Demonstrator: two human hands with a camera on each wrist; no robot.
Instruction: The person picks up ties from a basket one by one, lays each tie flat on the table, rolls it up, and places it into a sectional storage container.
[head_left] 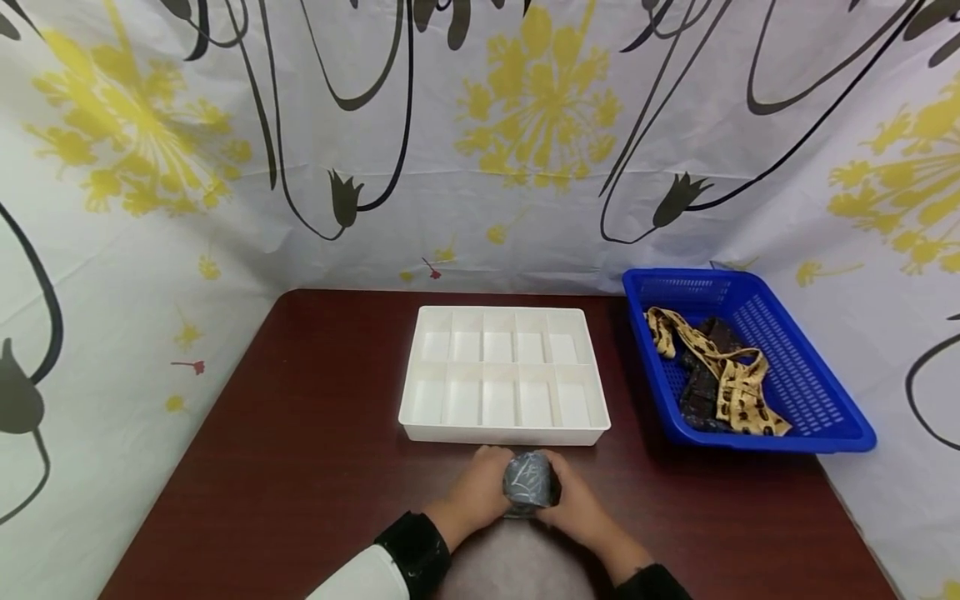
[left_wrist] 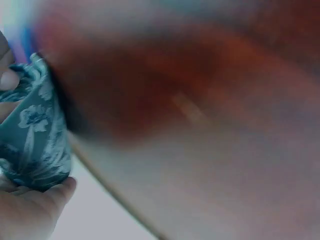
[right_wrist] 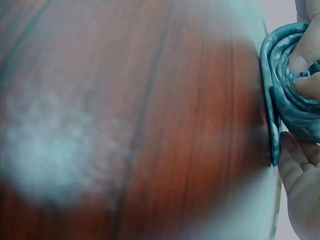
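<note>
A rolled-up grey cloth (head_left: pixel 528 480) with a pale floral pattern is held low over the table, just in front of a white tray. My left hand (head_left: pixel 480 490) grips one end of the roll and my right hand (head_left: pixel 581 504) grips the other. The left wrist view shows the roll (left_wrist: pixel 42 125) as bluish green, with fingers at its top and a digit under it. Seen end-on in the right wrist view, the cloth (right_wrist: pixel 282 75) is wound in several layers, with a flap hanging down at its side and fingertips pressed to its coiled end.
The white tray (head_left: pixel 504 436), split into two rows of compartments, lies beyond the hands. At the right stands a blue basket (head_left: pixel 813 375) containing a yellow cloth (head_left: pixel 742 396) with dark spots and dark cloth (head_left: pixel 700 392). Patterned sheeting hangs behind the brown table (head_left: pixel 300 433).
</note>
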